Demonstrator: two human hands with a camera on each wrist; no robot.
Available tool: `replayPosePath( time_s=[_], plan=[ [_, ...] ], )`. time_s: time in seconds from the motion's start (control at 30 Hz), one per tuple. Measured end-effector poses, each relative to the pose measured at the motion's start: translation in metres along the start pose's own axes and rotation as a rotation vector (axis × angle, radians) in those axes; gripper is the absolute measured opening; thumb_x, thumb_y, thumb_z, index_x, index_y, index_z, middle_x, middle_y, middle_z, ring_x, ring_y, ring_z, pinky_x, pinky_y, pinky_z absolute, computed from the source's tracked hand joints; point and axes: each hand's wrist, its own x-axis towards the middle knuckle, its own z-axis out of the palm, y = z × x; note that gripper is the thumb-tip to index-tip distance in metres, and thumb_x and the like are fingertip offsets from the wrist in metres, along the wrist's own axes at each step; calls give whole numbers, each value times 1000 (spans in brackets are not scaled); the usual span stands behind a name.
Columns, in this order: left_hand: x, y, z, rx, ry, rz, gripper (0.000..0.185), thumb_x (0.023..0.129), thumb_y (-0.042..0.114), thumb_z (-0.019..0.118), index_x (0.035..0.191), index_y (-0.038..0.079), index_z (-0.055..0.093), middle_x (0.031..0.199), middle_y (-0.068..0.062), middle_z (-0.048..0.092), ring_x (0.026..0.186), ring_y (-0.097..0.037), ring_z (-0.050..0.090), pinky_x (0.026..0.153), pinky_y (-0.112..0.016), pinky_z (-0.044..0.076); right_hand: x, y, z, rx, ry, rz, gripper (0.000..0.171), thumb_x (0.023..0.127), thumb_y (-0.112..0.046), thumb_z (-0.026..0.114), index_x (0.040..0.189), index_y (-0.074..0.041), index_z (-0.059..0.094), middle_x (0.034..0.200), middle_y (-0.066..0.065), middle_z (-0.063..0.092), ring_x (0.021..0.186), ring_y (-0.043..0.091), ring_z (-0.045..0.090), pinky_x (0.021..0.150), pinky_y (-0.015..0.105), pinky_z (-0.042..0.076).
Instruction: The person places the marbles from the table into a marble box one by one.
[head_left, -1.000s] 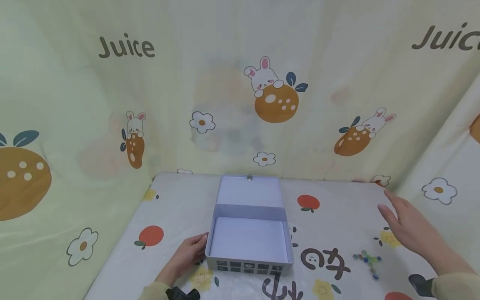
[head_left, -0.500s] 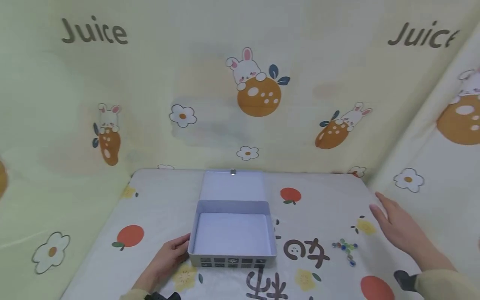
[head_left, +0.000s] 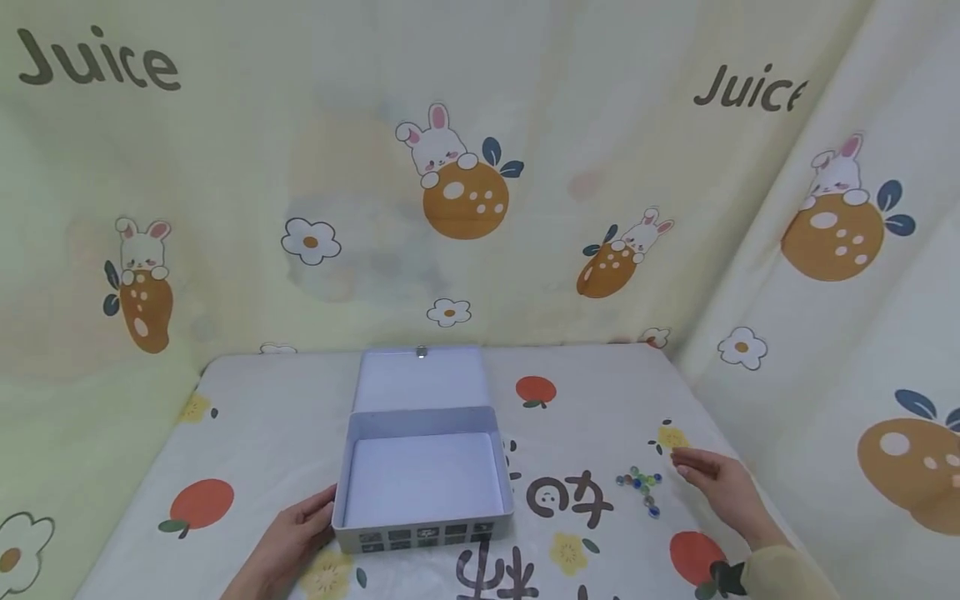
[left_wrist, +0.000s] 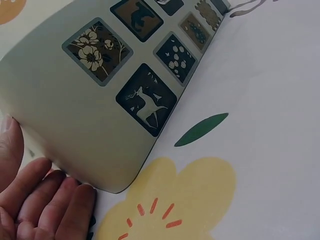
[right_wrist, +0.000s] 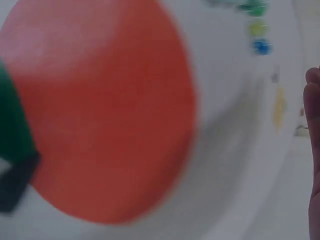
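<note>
A light metal box (head_left: 420, 533) stands on the table with its hinged lid (head_left: 423, 379) laid back, showing a bare white inside. Its front carries rows of small dark pictures, such as a white deer (left_wrist: 146, 107). My left hand (head_left: 288, 537) rests against the box's left side; in the left wrist view its fingers (left_wrist: 75, 212) lie loosely bent beside the box's lower corner. A small cluster of coloured glass marbles (head_left: 639, 483) lies to the right of the box. Just right of them my right hand (head_left: 722, 490) hovers, fingers extended and holding nothing. The right wrist view is blurred.
A printed cloth (head_left: 270, 433) with fruit, flowers and dark lettering covers the table. Curtains with rabbit and orange prints (head_left: 465, 200) hang behind the table and at both sides.
The head view has turned to the right. My right hand has come down and left toward the marbles. The left hand stays at the box's side.
</note>
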Motion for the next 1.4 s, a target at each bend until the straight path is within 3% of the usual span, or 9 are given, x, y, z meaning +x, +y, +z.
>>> replayPosePath(
  time_s=[0.1, 0.33, 0.57, 0.77, 0.9, 1.0, 1.13, 1.27, 1.4],
  plan=[
    [-4, -3, -4, -7, 5, -11, 55, 108, 18, 52, 156, -4, 35, 162, -26, 32, 150, -44, 32, 118, -55, 43, 5, 9, 21, -12, -30, 47, 40, 100, -6, 64, 139, 3, 59, 133, 22, 68, 122, 35, 67, 94, 38, 65],
    [-10, -8, -8, -58, 23, -9, 56, 107, 20, 55, 155, -4, 38, 160, -26, 36, 148, -44, 36, 118, -56, 45, 14, 9, 43, -113, -66, 68, 43, 100, -6, 62, 143, -5, 58, 136, 15, 68, 133, 43, 56, 109, 64, 50],
    [-12, -10, -5, -84, 28, 24, 58, 105, 22, 59, 154, -3, 39, 160, -24, 37, 149, -44, 36, 119, -57, 43, 19, 0, 41, -243, -55, 76, 36, 98, -7, 65, 134, -6, 66, 129, 15, 71, 129, 45, 57, 106, 69, 48],
    [-13, -10, -4, -89, 30, 11, 57, 105, 21, 59, 153, -4, 41, 160, -25, 37, 149, -44, 35, 119, -57, 41, 15, 5, 39, -206, -50, 88, 34, 99, -10, 65, 133, -6, 66, 129, 15, 72, 132, 47, 54, 108, 71, 44],
    [-13, -11, -4, -85, 26, 1, 57, 105, 21, 60, 153, -4, 41, 160, -26, 37, 149, -44, 36, 118, -57, 42, 9, 6, 30, -132, -34, 60, 36, 98, -12, 67, 133, -2, 66, 127, 16, 72, 126, 38, 63, 105, 57, 55],
    [-11, -10, -3, -70, 15, 12, 57, 105, 22, 59, 153, -3, 41, 161, -25, 36, 149, -43, 35, 119, -57, 43, 5, -3, 13, -31, -45, 19, 40, 99, -15, 68, 136, 2, 63, 131, 20, 70, 108, 9, 73, 93, 37, 65],
    [-7, -7, -2, -40, 8, 25, 57, 105, 23, 59, 153, -2, 42, 161, -23, 37, 149, -43, 36, 118, -56, 45, 0, -30, -11, 65, -53, -62, 46, 101, -22, 67, 138, 4, 60, 134, 22, 67, 95, -17, 64, 83, 18, 65],
    [-4, -4, -1, -27, 8, 23, 55, 105, 22, 59, 153, -1, 43, 161, -24, 37, 148, -43, 39, 116, -56, 47, 3, -68, -15, 44, -51, -153, 44, 100, -26, 68, 136, 0, 64, 130, 18, 71, 97, -17, 64, 81, 12, 62],
    [0, -3, -1, -33, 24, 25, 55, 104, 21, 61, 152, -1, 45, 159, -24, 40, 146, -43, 41, 115, -55, 49, 15, -111, 10, 68, -95, -252, 37, 99, -19, 70, 132, -2, 68, 126, 15, 73, 100, -5, 70, 83, 16, 63]
  ],
)
